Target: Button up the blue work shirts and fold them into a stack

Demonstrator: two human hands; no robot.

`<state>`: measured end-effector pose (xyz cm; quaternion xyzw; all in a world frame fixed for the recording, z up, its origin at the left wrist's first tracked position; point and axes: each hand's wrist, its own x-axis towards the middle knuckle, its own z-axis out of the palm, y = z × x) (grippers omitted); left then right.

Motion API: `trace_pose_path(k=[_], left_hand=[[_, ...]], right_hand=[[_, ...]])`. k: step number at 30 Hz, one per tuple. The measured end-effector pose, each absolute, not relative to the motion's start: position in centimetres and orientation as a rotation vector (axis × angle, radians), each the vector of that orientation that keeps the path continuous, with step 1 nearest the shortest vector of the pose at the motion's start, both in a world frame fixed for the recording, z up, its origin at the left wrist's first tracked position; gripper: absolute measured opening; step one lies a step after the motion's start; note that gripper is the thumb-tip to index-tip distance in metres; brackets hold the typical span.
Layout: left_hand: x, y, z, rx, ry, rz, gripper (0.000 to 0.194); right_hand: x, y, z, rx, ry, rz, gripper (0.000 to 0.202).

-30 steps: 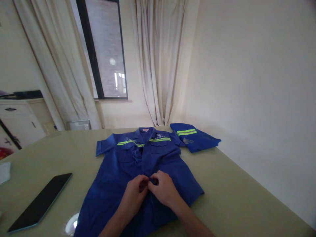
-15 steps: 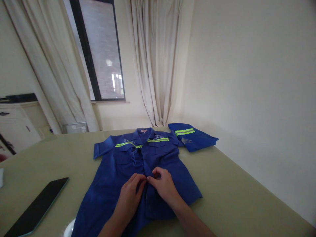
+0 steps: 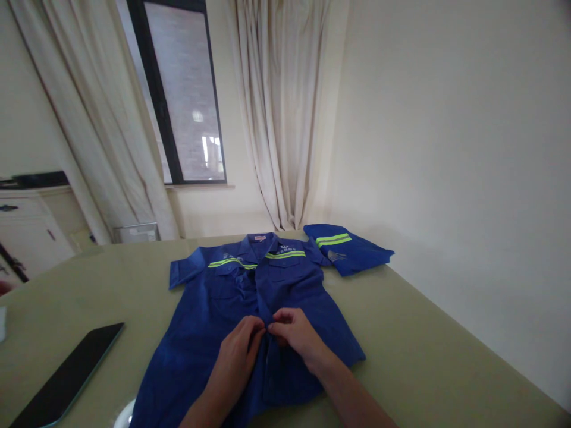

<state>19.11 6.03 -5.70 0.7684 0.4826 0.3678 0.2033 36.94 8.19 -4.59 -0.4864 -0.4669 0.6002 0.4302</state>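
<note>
A dark blue short-sleeved work shirt [image 3: 187,339] lies face up on the table, its collar pointing away from me. Yellow-green reflective stripes and pale lettering cross its chest. My left hand [image 3: 236,351] pinches the front edge of the shirt low on the placket. Right beside it, my right hand [image 3: 297,336] grips the same front with thumb and forefinger. The fingertips of both hands almost meet, and whatever button may lie between them is hidden.
A folded blue garment [image 3: 350,252] with a reflective stripe lies at the far right of the green table [image 3: 423,345]. On the left rests a dark flat tablet-like slab [image 3: 66,377]. Part of a white round object [image 3: 125,413] shows by the shirt's hem. A wall [image 3: 468,178] borders the right side.
My right hand has shifted slightly, its fingers drawing closer together on the placket. My left hand stays nearly in place, and the shirt lies as before.
</note>
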Motion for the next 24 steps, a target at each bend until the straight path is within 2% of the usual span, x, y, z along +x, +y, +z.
trace_pose_path(k=[6, 8, 11, 13, 21, 24], left_hand=[[19.1, 6.2, -5.6, 2.152, 1.362, 1.006, 0.014], [19.2, 6.1, -5.5, 2.147, 1.364, 0.992, 0.014], [19.2, 6.0, -5.3, 2.132, 1.353, 0.989, 0.014], [19.2, 6.0, -5.2, 2.122, 1.356, 0.989, 0.015], [19.5, 5.9, -5.1, 2.041, 1.455, 1.001, 0.013], [19.4, 6.0, -5.1, 2.031, 1.437, 1.073, 0.017]], right_hand=[[36.4, 8.3, -4.6, -1.274, -1.162, 1.485, 0.021], [36.3, 8.2, -4.4, -1.340, -1.290, 1.308, 0.015], [36.1, 7.8, -4.2, -1.434, -1.547, 0.839, 0.004], [36.0, 7.4, -4.0, -1.434, -1.638, 0.664, 0.004], [36.2, 7.1, -3.7, -1.247, -1.693, 0.733, 0.002], [36.3, 7.4, -3.6, -1.193, -1.608, 0.939, 0.026]])
